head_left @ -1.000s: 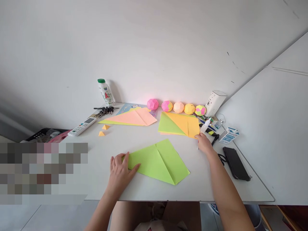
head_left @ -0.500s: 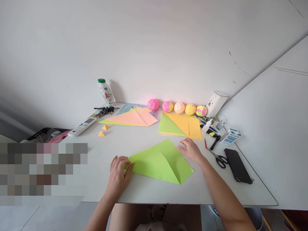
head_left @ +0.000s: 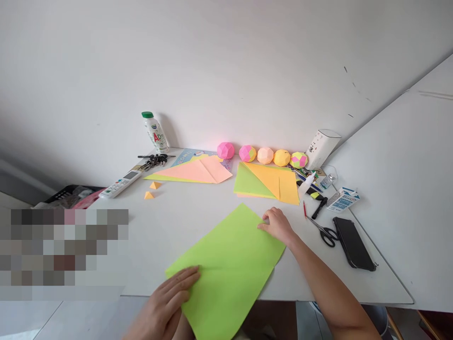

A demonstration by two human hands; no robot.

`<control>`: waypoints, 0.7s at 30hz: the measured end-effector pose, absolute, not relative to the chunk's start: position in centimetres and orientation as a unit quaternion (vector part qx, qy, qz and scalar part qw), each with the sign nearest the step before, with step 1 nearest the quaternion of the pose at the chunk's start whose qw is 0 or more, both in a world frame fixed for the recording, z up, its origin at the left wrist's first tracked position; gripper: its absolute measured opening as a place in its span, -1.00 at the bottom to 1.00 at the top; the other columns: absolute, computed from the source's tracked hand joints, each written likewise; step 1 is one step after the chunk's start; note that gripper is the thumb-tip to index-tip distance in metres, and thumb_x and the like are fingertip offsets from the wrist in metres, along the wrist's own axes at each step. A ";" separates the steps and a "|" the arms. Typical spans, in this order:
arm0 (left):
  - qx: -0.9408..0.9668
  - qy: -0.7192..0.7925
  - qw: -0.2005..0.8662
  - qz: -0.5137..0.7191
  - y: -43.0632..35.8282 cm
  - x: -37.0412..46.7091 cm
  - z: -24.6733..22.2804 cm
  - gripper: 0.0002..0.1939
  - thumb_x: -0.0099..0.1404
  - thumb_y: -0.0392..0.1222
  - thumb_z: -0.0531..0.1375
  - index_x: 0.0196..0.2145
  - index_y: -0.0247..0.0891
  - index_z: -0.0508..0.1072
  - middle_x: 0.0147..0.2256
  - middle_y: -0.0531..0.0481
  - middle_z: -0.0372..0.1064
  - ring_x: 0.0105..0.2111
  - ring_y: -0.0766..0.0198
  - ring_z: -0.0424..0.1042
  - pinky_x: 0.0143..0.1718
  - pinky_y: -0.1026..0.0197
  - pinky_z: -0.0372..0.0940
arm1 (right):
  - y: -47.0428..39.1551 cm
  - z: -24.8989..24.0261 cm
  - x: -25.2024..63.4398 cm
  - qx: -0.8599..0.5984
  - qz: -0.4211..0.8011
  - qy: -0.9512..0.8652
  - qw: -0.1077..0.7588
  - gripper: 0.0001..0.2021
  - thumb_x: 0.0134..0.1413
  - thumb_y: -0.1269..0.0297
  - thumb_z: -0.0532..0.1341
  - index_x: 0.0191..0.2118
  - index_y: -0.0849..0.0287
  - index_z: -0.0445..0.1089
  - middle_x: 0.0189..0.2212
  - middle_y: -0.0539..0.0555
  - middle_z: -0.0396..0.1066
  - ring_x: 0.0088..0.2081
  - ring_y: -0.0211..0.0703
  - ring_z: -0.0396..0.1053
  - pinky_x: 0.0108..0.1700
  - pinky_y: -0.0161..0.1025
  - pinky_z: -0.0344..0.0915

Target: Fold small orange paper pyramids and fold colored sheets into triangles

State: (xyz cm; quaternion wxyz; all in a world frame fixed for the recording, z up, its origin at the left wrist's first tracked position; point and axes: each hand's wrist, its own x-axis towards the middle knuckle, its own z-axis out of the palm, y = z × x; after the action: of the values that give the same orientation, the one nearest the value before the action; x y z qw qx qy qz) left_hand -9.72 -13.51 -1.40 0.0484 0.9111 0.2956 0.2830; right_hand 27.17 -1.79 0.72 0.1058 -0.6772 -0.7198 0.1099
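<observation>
A large green paper (head_left: 226, 250) lies opened out on the white table, its near part hanging past the front edge, with a faint crease across it. My left hand (head_left: 173, 295) rests on its left side, fingers stretched over the paper and the thumb hidden below. At the paper's upper right edge is my right hand (head_left: 276, 225), its fingertips touching the sheet and its fingers bent but apart. Behind it lie a folded pink paper (head_left: 208, 170) and a stack with a folded orange sheet (head_left: 283, 182).
Several faceted paper balls (head_left: 265, 156) line the wall. At right are scissors (head_left: 327, 235), a black phone (head_left: 354, 243), a glue bottle (head_left: 306, 184) and a small box (head_left: 342, 199). At left are a remote control (head_left: 121, 184), keys (head_left: 154, 161) and a white bottle (head_left: 155, 134).
The green paper has gone from a folded kite shape to opened out, its near flap now over the table edge. My left hand has moved nearer, and my right hand has come down onto the paper.
</observation>
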 end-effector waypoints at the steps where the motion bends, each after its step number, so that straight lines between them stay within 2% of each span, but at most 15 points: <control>1: 0.916 0.290 0.066 0.269 -13.8 -9.7 -1.1 -0.75 0.21 -0.45 -0.03 -0.26 -0.18 0.33 0.12 -0.13 0.34 0.22 0.10 0.20 0.09 0.01 0.34 | -1.8 0.7 27.1 -0.678 0.112 -0.719 0.106 -0.78 -0.09 0.19 0.39 -0.39 0.14 0.38 -0.30 0.11 0.39 -0.18 0.00 0.35 -0.26 -0.22 0.24; 4: 0.916 0.303 0.087 0.247 -13.9 -8.9 -0.4 -0.71 0.23 -0.35 -0.03 -0.16 -0.19 0.38 0.06 -0.16 0.39 0.17 0.05 0.26 0.05 -0.02 0.35 | -1.7 0.6 27.1 -0.678 0.114 -0.718 0.109 -0.81 -0.06 0.20 0.37 -0.37 0.13 0.38 -0.30 0.11 0.39 -0.18 -0.01 0.35 -0.25 -0.21 0.24; 6: 0.911 0.332 0.056 0.237 -13.4 -7.5 -0.3 -0.71 0.29 -0.29 0.00 -0.10 -0.19 0.41 0.02 -0.14 0.42 0.14 0.05 0.28 0.04 0.02 0.34 | -1.7 0.5 27.1 -0.679 0.113 -0.716 0.111 -0.81 -0.04 0.20 0.36 -0.35 0.14 0.37 -0.29 0.10 0.39 -0.18 -0.03 0.35 -0.25 -0.22 0.24; 7: 0.911 0.346 0.034 0.221 -13.1 -6.6 -0.4 -0.72 0.32 -0.25 0.03 -0.06 -0.20 0.42 0.06 -0.14 0.39 0.17 0.04 0.24 0.07 0.02 0.31 | -1.6 0.5 27.1 -0.680 0.112 -0.716 0.112 -0.80 -0.04 0.20 0.36 -0.34 0.14 0.37 -0.29 0.10 0.39 -0.19 -0.04 0.35 -0.25 -0.22 0.23; 10: 0.936 0.315 -0.021 0.156 -12.5 -3.6 -1.1 -0.48 0.36 0.05 0.06 0.20 -0.20 0.26 0.27 -0.14 0.09 0.29 -0.09 0.01 0.21 -0.13 0.08 | -1.6 0.5 27.0 -0.681 0.109 -0.716 0.111 -0.79 -0.03 0.19 0.36 -0.32 0.14 0.37 -0.30 0.09 0.39 -0.20 -0.05 0.35 -0.25 -0.23 0.23; 13: 0.941 0.305 -0.053 0.133 -12.6 -1.9 -1.9 -0.22 0.30 0.29 0.01 0.32 -0.22 0.05 0.32 -0.21 -0.06 0.31 -0.17 -0.10 0.25 -0.20 -0.12 | -1.6 0.5 26.9 -0.681 0.106 -0.717 0.108 -0.81 0.00 0.18 0.33 -0.33 0.14 0.36 -0.31 0.08 0.40 -0.21 -0.06 0.35 -0.25 -0.23 0.24; 18: 0.941 0.301 -0.084 0.131 -13.0 -2.2 -2.2 -0.13 0.28 0.40 -0.07 0.34 -0.22 -0.02 0.33 -0.21 -0.07 0.32 -0.15 -0.14 0.28 -0.17 -0.27 | -1.6 0.6 26.9 -0.673 0.096 -0.725 0.115 -0.76 0.06 0.07 0.28 -0.32 0.14 0.35 -0.31 0.10 0.38 -0.19 -0.04 0.34 -0.21 -0.19 0.24; 21: 0.937 0.307 -0.094 0.137 -13.1 -2.4 -2.1 -0.13 0.28 0.40 -0.07 0.34 -0.23 0.00 0.32 -0.20 -0.05 0.32 -0.13 -0.13 0.29 -0.14 -0.28 | -1.8 0.6 26.8 -0.669 0.092 -0.728 0.116 -0.64 -0.08 -0.02 0.36 -0.30 0.14 0.35 -0.27 0.13 0.37 -0.16 0.01 0.33 -0.19 -0.16 0.25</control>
State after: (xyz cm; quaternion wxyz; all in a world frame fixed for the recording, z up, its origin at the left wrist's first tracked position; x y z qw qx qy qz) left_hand -2.40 -13.12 -2.05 -0.0940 0.9371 0.3067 0.1372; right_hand 26.76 -1.76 0.63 0.1161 -0.6689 -0.7284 0.0922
